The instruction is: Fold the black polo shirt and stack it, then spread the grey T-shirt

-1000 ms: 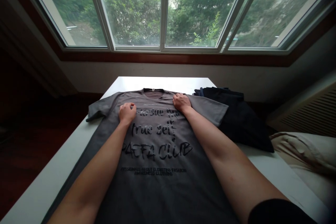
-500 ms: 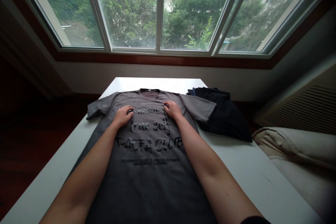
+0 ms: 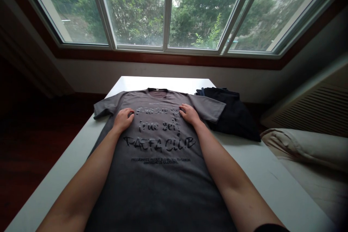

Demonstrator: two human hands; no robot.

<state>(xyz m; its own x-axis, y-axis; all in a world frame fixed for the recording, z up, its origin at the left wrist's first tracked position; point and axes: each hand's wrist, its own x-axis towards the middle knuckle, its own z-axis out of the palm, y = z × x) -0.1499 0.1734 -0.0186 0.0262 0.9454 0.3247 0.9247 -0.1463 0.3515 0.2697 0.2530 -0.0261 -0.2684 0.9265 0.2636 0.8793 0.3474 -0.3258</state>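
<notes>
A dark grey T-shirt point(image 3: 160, 185) with black lettering on its chest lies spread out, front side up, its collar toward the window. On the left of the chest print my left hand point(image 3: 123, 119) rests on the fabric, fingers extended. My right hand point(image 3: 189, 113) lies on the shirt at the right end of the top line of lettering, with its fingers stretched out too. Neither hand grasps the cloth. The right sleeve overlaps a pile of dark folded clothes point(image 3: 233, 116). The shirt's lower hem runs out of view at the bottom.
The shirt lies on a white table point(image 3: 261, 174) whose far end faces a wall below a wide window point(image 3: 165, 14). A beige padded piece, perhaps bedding point(image 3: 307, 148), adjoins the table at the right. Dark reddish floor point(image 3: 32, 145) shows on the left.
My hands have moved apart over the chest of the shirt, the left slightly leftward and the right to the right. The view has shifted a little.
</notes>
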